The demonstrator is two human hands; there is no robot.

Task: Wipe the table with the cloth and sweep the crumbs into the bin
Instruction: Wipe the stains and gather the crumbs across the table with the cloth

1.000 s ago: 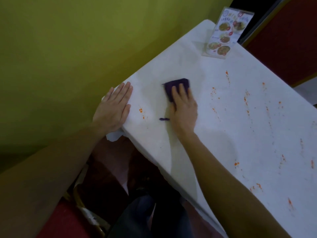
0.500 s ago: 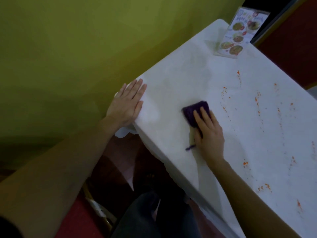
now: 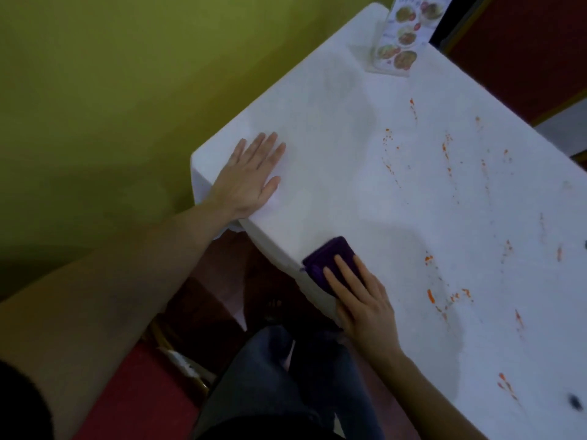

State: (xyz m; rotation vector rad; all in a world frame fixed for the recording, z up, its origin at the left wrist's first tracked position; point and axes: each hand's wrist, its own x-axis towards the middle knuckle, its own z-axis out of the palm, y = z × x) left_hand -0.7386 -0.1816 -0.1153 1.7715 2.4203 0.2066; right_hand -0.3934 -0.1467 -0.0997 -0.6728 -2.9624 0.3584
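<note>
Right hand point(image 3: 362, 300) flat, fingers extended, pressing purple cloth point(image 3: 330, 260) onto white table point(image 3: 349, 192) at its near edge; not clenched around it. Cloth sticks out ahead of the fingertips. Left hand point(image 3: 251, 176) splayed, palm down at the table corner, holding nothing. Orange crumbs point(image 3: 444, 296) lie just right of the pressing hand, more beyond. Menu stand point(image 3: 403, 39) at far end.

Table point(image 3: 333, 128) middle open, only flat orange smears point(image 3: 446, 154). Menu stand point(image 3: 401, 42) upright at far corner. Left hand point(image 3: 251, 177) flat at near-left corner. Yellow-green wall point(image 3: 111, 90) bounds left edge.
</note>
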